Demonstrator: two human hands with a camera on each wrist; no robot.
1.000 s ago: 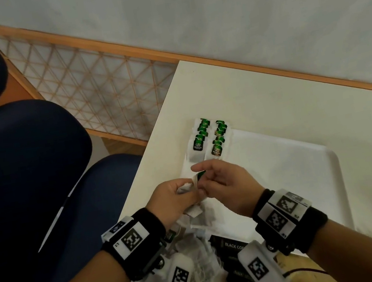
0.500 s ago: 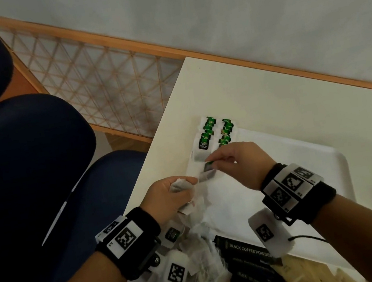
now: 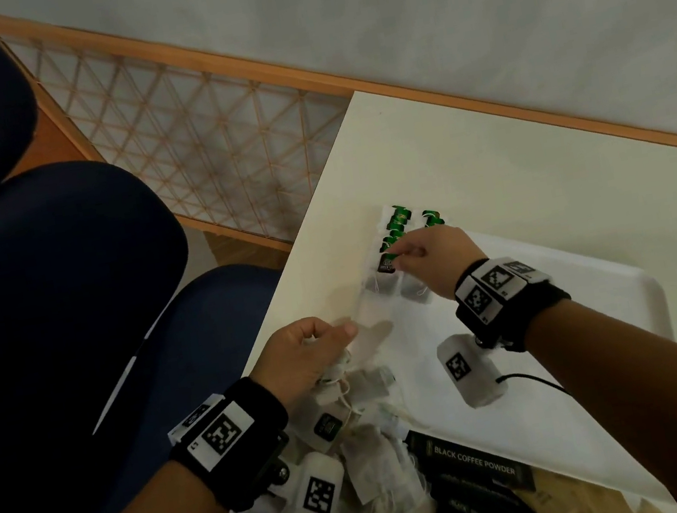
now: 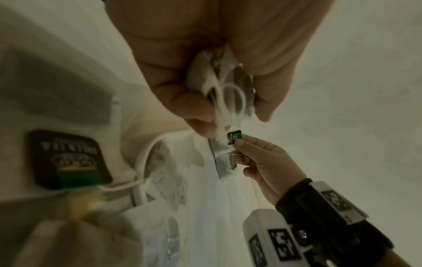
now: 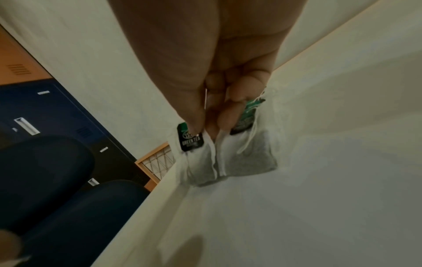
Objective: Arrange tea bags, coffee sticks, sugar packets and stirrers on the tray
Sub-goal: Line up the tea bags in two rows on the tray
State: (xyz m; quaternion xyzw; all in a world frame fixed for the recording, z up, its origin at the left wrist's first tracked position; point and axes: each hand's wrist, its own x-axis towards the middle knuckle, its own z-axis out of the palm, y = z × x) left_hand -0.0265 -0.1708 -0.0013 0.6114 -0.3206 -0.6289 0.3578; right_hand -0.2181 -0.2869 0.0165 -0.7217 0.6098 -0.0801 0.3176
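A white tray (image 3: pixel 604 301) lies on the cream table. Two short rows of tea bags with green tags (image 3: pixel 400 223) lie at its far left corner. My right hand (image 3: pixel 406 256) reaches to the near end of those rows and pinches the green tag (image 5: pixel 190 138) of a tea bag (image 5: pixel 200 169) that lies on the tray. My left hand (image 3: pixel 324 343) hovers at the tray's left edge and grips a bunched tea bag with looped string (image 4: pixel 228 94). A loose heap of tea bags (image 3: pixel 358 441) lies below it.
Black coffee sticks (image 3: pixel 474 462) lie at the tray's near edge, with pale wooden stirrers (image 3: pixel 579 502) beside them. Dark blue chairs (image 3: pixel 66 301) stand left of the table. A wooden lattice rail (image 3: pixel 192 115) and a wall run along the back.
My right hand has carried a tea bag from my left hand up and away to the near end of the rows. My left hand has stayed near the heap, still gripping a bag.
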